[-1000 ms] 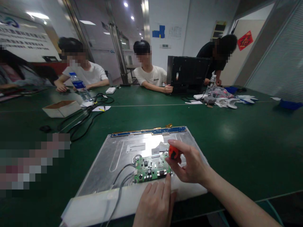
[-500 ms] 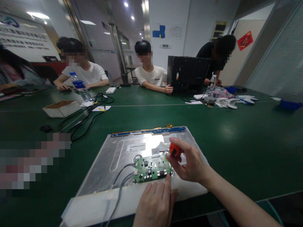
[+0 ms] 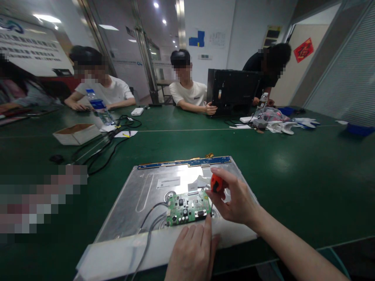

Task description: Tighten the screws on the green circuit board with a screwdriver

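A green circuit board lies on the metal back of a flat display panel, with cables running off its left side. My right hand is closed around the orange-and-black handle of a screwdriver. The thin shaft points down at the board's near right corner; the tip is too small to make out. My left hand rests on the white strip at the panel's near edge. Its fingers lie stretched out, the index fingertip at that same corner of the board.
Black cables, an open cardboard box and a water bottle are at the left. A black monitor, held by a co-worker's hand, stands across the table. White gloves and a blue tray lie at the right.
My right hand and the screwdriver handle have shifted very slightly. The left hand and the panel stay put. Across the table, the co-worker by the monitor has moved a little to the right.
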A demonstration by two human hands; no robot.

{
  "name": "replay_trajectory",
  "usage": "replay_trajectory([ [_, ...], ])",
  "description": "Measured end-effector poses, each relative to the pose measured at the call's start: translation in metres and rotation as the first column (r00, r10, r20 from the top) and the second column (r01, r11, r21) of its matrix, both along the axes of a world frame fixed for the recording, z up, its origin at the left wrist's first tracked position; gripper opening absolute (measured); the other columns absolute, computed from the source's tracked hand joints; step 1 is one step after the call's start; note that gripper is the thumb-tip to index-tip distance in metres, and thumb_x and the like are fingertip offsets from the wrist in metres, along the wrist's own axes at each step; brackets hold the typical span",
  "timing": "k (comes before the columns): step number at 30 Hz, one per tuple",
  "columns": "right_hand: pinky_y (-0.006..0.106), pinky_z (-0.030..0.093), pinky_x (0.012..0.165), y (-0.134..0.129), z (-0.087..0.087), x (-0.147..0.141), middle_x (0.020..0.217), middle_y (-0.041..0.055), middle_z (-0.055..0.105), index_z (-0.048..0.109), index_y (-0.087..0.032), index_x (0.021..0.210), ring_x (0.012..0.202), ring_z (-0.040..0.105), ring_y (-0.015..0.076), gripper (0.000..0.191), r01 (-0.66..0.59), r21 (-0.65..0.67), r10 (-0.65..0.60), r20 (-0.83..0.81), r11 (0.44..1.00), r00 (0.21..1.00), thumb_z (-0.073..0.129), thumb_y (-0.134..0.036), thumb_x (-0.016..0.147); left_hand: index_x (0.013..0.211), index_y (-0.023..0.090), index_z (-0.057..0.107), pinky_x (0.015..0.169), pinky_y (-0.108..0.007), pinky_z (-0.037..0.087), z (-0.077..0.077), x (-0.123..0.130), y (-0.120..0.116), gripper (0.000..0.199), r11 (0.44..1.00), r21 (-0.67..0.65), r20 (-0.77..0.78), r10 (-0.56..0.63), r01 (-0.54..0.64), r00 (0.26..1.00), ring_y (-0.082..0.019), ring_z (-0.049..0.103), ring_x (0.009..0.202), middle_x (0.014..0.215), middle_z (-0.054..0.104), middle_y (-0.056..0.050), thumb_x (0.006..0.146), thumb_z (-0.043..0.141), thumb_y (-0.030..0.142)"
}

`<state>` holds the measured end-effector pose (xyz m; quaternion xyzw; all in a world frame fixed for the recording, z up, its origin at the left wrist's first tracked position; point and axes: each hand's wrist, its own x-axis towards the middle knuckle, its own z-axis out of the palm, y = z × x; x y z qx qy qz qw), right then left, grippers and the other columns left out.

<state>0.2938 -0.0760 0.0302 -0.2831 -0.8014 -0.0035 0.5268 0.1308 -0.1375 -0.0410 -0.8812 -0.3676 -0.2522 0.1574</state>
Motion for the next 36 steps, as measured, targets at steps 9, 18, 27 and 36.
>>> replay_trajectory([
  [9, 0.02, 0.042, 0.044, -0.0002, -0.0012, -0.0011, 0.079, -0.001, 0.055, 0.034, -0.02, 0.135, 0.051, 0.046, 0.0092, 0.048, -0.032, 0.026, 0.032, 0.009, 0.999, 0.999, 0.051, -0.017, 0.09, 0.113, 0.003, 0.057, 0.057, -0.033, 0.047, 0.0008, -0.0002, -0.0001, 0.037, 1.0, 0.002, 0.005, -0.009, 0.009, 1.0, -0.019, 0.062, 0.058, 0.07, 0.063, -0.006, 0.102, 0.025, 0.019],
  [18, 0.02, 0.04, 0.044, 0.0006, -0.0032, -0.001, 0.076, -0.0035, 0.052, 0.033, -0.019, 0.134, 0.05, 0.043, 0.0085, 0.049, -0.045, 0.02, 0.045, -0.003, 0.999, 0.999, 0.054, -0.018, 0.09, 0.115, 0.003, 0.055, 0.057, -0.034, 0.049, 0.0018, -0.0004, -0.0007, 0.035, 1.0, -0.024, 0.035, -0.019, 0.02, 0.999, -0.02, 0.064, 0.061, 0.074, 0.065, -0.007, 0.101, 0.028, 0.02],
  [27, 0.02, 0.043, 0.044, 0.0007, -0.0004, -0.0001, 0.078, -0.0021, 0.054, 0.033, -0.019, 0.135, 0.051, 0.046, 0.0092, 0.054, -0.02, -0.009, 0.02, 0.017, 1.0, 1.0, 0.057, -0.022, 0.088, 0.114, 0.004, 0.055, 0.057, -0.034, 0.049, 0.0015, 0.0, -0.0008, 0.035, 0.999, -0.041, 0.027, -0.007, 0.008, 1.0, -0.021, 0.064, 0.06, 0.074, 0.065, -0.007, 0.102, 0.027, 0.02],
  [36, 0.021, 0.044, 0.042, -0.0018, 0.0015, 0.0002, 0.079, 0.0012, 0.055, 0.033, -0.016, 0.138, 0.052, 0.048, 0.0101, 0.059, -0.072, -0.021, 0.072, 0.006, 0.997, 0.997, 0.051, -0.008, 0.082, 0.112, 0.003, 0.056, 0.057, -0.035, 0.049, -0.0002, 0.0003, -0.0014, 0.035, 1.0, -0.018, 0.006, -0.012, 0.013, 1.0, -0.021, 0.063, 0.06, 0.073, 0.065, -0.007, 0.102, 0.027, 0.019],
])
